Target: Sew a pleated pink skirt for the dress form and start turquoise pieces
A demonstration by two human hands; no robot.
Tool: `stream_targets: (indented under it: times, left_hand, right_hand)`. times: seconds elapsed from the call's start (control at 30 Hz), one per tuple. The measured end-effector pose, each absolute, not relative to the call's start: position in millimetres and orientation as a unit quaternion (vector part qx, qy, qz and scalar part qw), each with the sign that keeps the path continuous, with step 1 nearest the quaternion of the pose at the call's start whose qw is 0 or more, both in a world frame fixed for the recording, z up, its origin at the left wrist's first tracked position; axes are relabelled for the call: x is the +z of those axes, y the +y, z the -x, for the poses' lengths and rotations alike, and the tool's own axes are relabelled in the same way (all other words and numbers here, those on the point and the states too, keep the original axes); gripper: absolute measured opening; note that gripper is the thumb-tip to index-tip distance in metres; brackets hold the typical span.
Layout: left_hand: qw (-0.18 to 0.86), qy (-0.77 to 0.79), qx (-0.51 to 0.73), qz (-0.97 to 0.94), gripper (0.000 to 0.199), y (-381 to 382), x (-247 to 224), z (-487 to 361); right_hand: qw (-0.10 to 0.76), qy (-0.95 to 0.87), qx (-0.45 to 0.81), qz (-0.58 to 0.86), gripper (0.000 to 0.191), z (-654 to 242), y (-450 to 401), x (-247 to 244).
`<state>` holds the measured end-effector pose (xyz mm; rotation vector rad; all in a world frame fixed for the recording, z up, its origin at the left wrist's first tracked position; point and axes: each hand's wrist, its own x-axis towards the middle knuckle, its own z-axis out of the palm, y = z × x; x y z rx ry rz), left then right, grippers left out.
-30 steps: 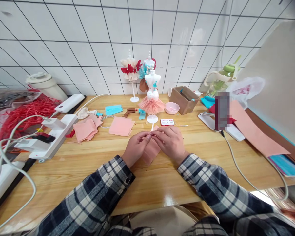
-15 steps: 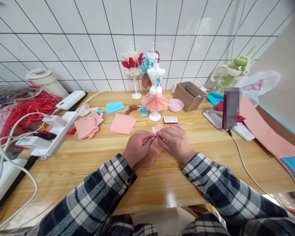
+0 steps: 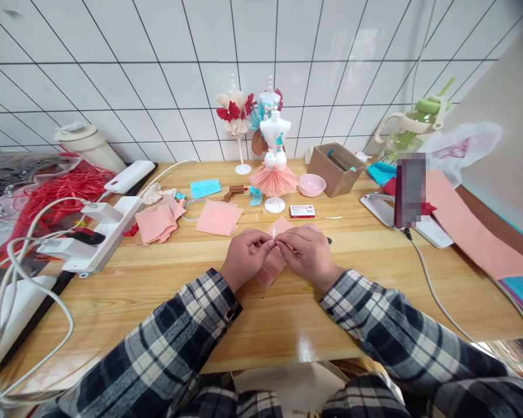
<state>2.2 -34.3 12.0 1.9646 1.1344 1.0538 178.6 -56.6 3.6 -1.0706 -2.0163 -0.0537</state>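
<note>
My left hand [image 3: 249,255] and my right hand [image 3: 308,253] meet at the fingertips, both pinching a small white strip [image 3: 273,233]. Its exact kind is too small to make out. Under them a pink sheet [image 3: 272,268] of crepe-like paper lies on the table, partly covered by the fingers. Just beyond the hands stands a white mini dress form [image 3: 275,133] with blue patches and a pleated pink skirt [image 3: 273,179]. A red and white small box [image 3: 302,211] lies near my right hand. Square pink sheets [image 3: 219,218] rest beyond my left hand.
More pink pieces [image 3: 157,222], a blue folded piece [image 3: 206,187] and a power strip [image 3: 108,241] with cables are at left. A pink bowl [image 3: 312,185] and cardboard box [image 3: 337,168] stand behind. At right a phone [image 3: 410,191] sits on a stand [image 3: 377,210].
The white strip shows shorter and more upright between the fingertips. A dark object's end now shows beside my right hand. Both hands stay in nearly the same place.
</note>
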Motion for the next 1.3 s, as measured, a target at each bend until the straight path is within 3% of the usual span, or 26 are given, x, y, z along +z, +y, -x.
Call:
stream_targets:
  times: [0.2,0.8,0.93,1.13,1.3]
  left_hand:
    - [0.367,0.458,0.388,-0.711,0.015,-33.7,14.1,-5.4]
    - [0.355,0.480,0.375,-0.710,0.019,-37.5,14.5,-8.7]
    - [0.358,0.465,0.382,-0.714,0.016,-39.4,17.2,-10.6]
    - [0.414,0.360,0.394,-0.737,0.014,-39.7,22.7,-3.7]
    - [0.522,0.275,0.418,-0.691,0.014,-43.4,20.2,0.4]
  right_hand:
    - [0.398,-0.797,-0.024,0.454,0.016,-177.1,-56.0,0.0]
    - [0.397,-0.785,-0.037,0.474,0.013,-177.7,-54.0,8.3]
    - [0.413,-0.754,0.029,0.509,0.010,-172.2,-53.5,9.4]
    - [0.488,-0.590,0.296,0.570,0.011,-167.0,-53.8,12.9]
    - [0.467,-0.566,0.320,0.599,0.011,-174.3,-47.4,9.8]
